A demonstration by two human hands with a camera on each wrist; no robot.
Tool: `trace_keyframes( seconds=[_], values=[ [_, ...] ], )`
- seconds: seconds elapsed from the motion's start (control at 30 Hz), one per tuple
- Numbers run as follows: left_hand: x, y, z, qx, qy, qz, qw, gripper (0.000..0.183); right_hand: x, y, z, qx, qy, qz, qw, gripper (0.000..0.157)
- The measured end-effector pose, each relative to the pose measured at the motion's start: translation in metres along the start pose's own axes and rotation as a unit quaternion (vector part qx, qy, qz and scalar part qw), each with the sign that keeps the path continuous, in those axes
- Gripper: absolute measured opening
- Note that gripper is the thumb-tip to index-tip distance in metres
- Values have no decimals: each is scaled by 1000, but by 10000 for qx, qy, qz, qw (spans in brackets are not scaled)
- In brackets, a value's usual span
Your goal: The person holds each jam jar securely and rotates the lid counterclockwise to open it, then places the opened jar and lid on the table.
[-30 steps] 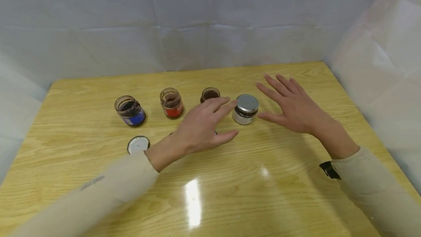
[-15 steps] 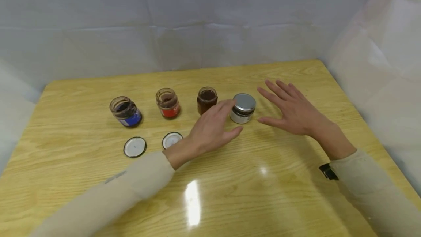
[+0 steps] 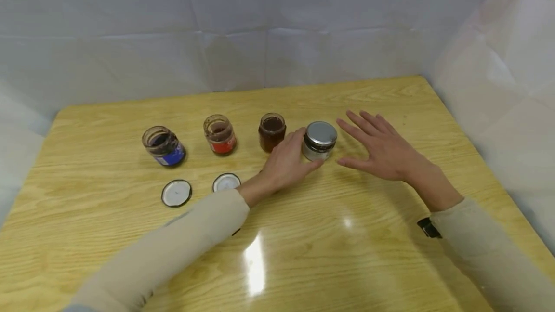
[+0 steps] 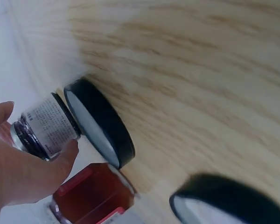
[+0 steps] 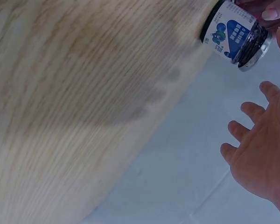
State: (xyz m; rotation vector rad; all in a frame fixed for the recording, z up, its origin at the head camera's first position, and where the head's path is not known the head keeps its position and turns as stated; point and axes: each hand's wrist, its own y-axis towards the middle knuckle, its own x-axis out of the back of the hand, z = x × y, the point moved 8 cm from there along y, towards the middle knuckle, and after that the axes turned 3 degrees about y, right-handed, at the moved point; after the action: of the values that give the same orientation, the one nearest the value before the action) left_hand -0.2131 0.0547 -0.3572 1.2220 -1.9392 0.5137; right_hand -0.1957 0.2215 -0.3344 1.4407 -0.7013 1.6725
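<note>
In the head view, my left hand (image 3: 286, 162) reaches round the left side of a silver-lidded glass jam jar (image 3: 321, 141), fingers beside it and thumb in front. The left wrist view shows this jar (image 4: 51, 126) between thumb and fingers; firm contact cannot be told. My right hand (image 3: 381, 150) hovers just right of the jar, fingers spread and holding nothing. In the right wrist view the jar (image 5: 231, 32) has a white and blue label. Left of it stand three lidless jars: a dark brown one (image 3: 272, 134), a red-labelled one (image 3: 221, 136) and a blue-labelled one (image 3: 165, 147).
Two upturned lids, a left one (image 3: 176, 193) and a right one (image 3: 226, 182), lie before the open jars. A black-rimmed lid (image 4: 100, 123) close to the jars shows in the left wrist view. The wooden table (image 3: 312, 254) meets a pale sheet wall (image 3: 238, 52) behind.
My left hand has moved right, from over the brown jar's front to the silver-lidded jar's side. The brown jar and right lid have come into view. My right hand stays nearly still.
</note>
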Motion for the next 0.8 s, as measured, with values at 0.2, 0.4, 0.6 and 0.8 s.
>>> trace_keyframes(
  seconds=[0.2, 0.4, 0.6, 0.8],
  values=[
    [-9, 11, 12, 458, -759, 71, 9960, 73, -4, 0, -1, 31, -50, -23, 10000, 81],
    [-16, 23, 14, 624, -1002, 16, 9930, 73, -6, 0, -1, 39, 27, -53, 10000, 80],
    [-22, 33, 10, 474, -941, -14, 9944, 72, -7, 0, -3, 34, 118, -42, 9999, 78],
    [-25, 35, 14, 674, -1051, -59, 9922, 74, -8, 0, -4, 13, 122, 72, 9999, 77]
  ],
)
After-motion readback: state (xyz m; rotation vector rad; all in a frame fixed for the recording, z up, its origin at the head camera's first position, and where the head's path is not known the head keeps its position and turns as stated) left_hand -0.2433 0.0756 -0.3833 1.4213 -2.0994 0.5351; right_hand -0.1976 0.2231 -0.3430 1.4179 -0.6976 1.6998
